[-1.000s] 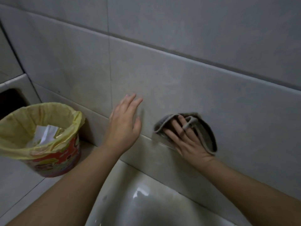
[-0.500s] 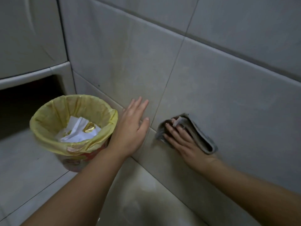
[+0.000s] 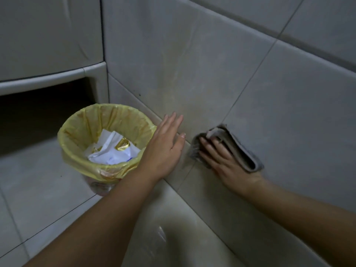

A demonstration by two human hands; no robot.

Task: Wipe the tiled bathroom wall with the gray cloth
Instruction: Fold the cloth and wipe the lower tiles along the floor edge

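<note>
The tiled wall [image 3: 192, 64] of large grey tiles fills the upper right of the head view. A folded gray cloth [image 3: 238, 149] lies flat against it low down, just right of a vertical grout line. My right hand [image 3: 223, 158] presses the cloth to the wall with straight, spread fingers; the cloth's thick fold sticks out beyond the hand on the right. My left hand [image 3: 165, 149] rests flat on the wall a little left of the cloth, fingers straight and pointing up, holding nothing.
A small bin [image 3: 77, 132] lined with a yellow bag and holding crumpled paper stands on the tiled ledge right beside my left wrist. A dark recess [image 3: 38, 112] opens at the left. A white basin [image 3: 173, 237] lies below my arms.
The view has swung left, bringing the bin and the recess further in. Both hands have slid leftwards along the wall, the cloth now near the vertical grout line.
</note>
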